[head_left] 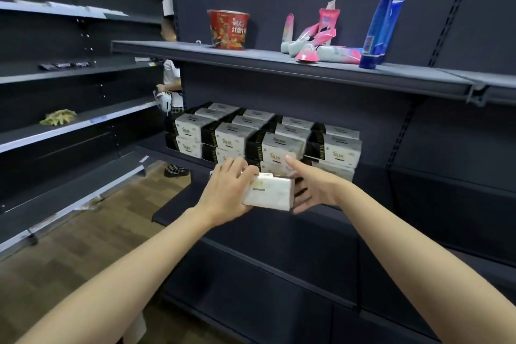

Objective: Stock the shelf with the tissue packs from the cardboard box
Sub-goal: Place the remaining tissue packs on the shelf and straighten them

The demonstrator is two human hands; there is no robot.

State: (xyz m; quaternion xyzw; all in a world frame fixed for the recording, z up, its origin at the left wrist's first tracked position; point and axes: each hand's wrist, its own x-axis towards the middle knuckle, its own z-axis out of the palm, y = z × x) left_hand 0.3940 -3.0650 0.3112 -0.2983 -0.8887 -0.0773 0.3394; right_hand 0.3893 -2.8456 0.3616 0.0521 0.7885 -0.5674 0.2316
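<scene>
A white tissue pack (269,193) is held between both hands in front of the dark middle shelf (178,155). My left hand (226,190) grips its left end, fingers curled over the top. My right hand (312,187) holds the right end with the index finger stretched toward the stock. Behind the pack, several white-and-black tissue packs (279,137) stand in rows two layers high on that shelf. The cardboard box is out of view.
The upper shelf (279,64) carries a red noodle cup (228,29), pink pouches (315,39) and blue tubes (379,28). A second rack on the left holds snack bars (64,65) and a yellowish item (58,117). Another person (171,86) stands between the racks.
</scene>
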